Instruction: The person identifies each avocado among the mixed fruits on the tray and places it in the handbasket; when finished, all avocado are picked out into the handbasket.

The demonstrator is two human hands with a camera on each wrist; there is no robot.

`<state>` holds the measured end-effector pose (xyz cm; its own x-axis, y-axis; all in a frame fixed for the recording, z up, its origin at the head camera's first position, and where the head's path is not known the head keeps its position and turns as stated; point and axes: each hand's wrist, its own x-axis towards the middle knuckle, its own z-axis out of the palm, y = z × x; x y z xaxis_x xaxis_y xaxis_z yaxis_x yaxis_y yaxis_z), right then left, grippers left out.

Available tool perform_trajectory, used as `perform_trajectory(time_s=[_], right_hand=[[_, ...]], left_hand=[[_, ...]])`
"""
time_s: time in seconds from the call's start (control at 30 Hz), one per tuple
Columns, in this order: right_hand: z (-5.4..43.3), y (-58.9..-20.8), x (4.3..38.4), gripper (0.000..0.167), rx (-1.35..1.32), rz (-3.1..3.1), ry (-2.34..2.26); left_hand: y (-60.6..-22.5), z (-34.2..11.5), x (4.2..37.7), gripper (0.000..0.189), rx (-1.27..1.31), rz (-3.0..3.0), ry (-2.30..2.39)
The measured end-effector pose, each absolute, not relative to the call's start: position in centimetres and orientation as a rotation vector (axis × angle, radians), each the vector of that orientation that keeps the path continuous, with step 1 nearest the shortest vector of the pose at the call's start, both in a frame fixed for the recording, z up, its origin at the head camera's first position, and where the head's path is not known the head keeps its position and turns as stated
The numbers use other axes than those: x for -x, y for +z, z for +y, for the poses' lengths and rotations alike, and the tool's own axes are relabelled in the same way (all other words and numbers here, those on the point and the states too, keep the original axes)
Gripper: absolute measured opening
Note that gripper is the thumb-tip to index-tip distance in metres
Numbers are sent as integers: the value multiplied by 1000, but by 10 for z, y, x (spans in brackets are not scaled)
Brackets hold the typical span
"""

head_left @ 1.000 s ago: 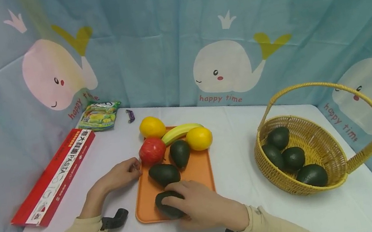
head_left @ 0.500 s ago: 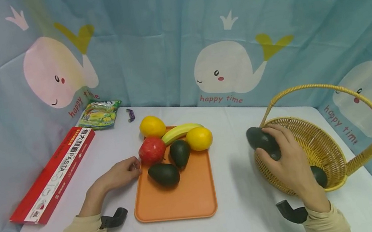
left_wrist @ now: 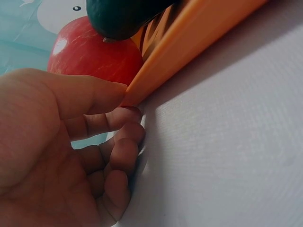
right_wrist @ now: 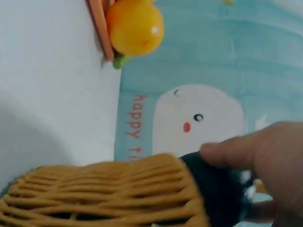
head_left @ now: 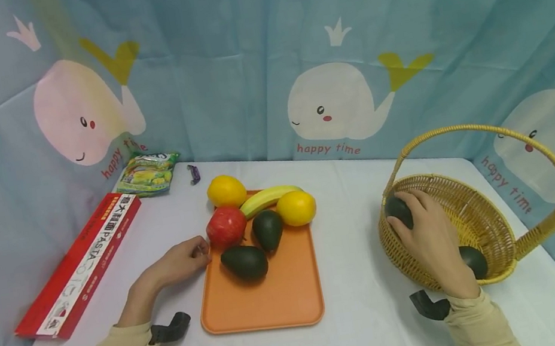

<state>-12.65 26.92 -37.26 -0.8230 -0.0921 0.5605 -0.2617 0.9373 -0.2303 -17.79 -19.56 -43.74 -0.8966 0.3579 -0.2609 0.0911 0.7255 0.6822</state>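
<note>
My right hand (head_left: 431, 239) holds a dark green avocado (head_left: 398, 212) at the left inner side of the wicker basket (head_left: 482, 189). In the right wrist view the thumb lies on this avocado (right_wrist: 213, 187), partly behind the basket's rim (right_wrist: 109, 189). Another avocado (head_left: 473, 261) shows in the basket beside my wrist; the hand hides others. My left hand (head_left: 178, 262) pinches the left edge of the orange tray (head_left: 266, 311), thumb against the rim (left_wrist: 156, 71) in the left wrist view. Two avocados, one (head_left: 244, 263) nearer me and one (head_left: 268, 230) behind, lie on the tray.
A round red fruit (head_left: 226, 227), a banana (head_left: 269, 198) and two lemons, one left (head_left: 226, 192) and one right (head_left: 296, 208), lie at the tray's far end. A red pasta box (head_left: 80, 268), a green snack bag (head_left: 148, 173) and a small purple wrapper (head_left: 193, 174) are behind left. The basket's handle arches high.
The right hand took the nearest avocado off the tray, carried it right to the basket and lowered it below the rim. The left hand stays at the tray's edge.
</note>
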Motion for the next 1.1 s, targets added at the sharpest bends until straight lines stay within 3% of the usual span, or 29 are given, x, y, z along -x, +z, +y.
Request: perform_trajectory(time_s=[0.73, 1.1], right_hand=[[274, -378, 132, 44, -124, -2848, 255], [276, -381, 132, 56, 9, -3106, 325]], left_hand=[[-438, -196, 179, 15, -353, 2561, 988], [-436, -195, 177, 14, -374, 2575, 990]])
